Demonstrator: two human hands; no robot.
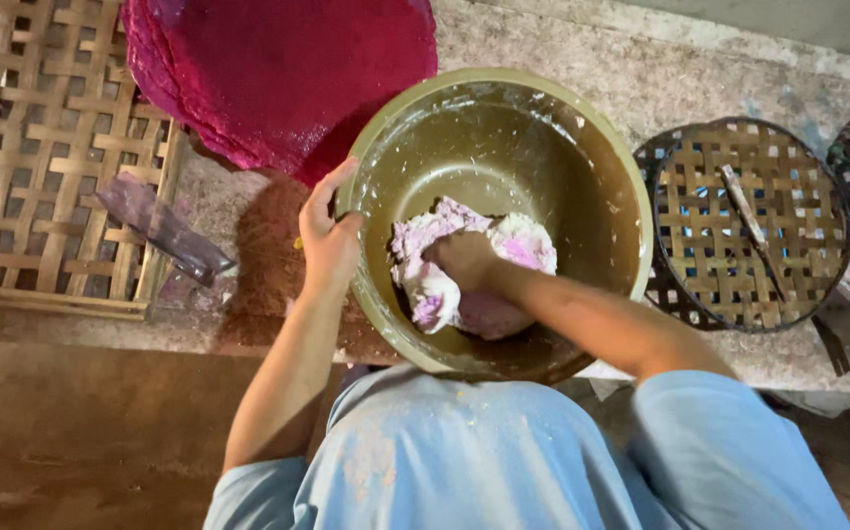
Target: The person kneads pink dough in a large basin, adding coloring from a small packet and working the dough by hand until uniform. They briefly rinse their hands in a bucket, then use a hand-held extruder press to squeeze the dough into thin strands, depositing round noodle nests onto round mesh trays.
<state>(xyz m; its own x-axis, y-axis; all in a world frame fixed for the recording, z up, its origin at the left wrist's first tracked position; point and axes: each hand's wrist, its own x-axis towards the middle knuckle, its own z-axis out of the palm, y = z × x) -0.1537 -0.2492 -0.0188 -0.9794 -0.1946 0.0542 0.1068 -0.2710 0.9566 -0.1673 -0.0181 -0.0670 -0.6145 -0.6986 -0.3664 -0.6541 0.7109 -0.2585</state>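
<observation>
left hand (328, 238) clasps rim of round olive plastic basin (602, 177), frame centre | right hand (460, 257) fisted, pressed into pink-white dough lump (523, 245) | magenta round sheets (278, 69) upper left

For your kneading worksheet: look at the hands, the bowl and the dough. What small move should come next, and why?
Probably fold the white edge over and press again. The dough is still streaked pink and white, not evenly mixed. The right hand is pushed into its middle, and the left hand grips the rim of the bowl, so the bowl is steadied for another press.
</observation>
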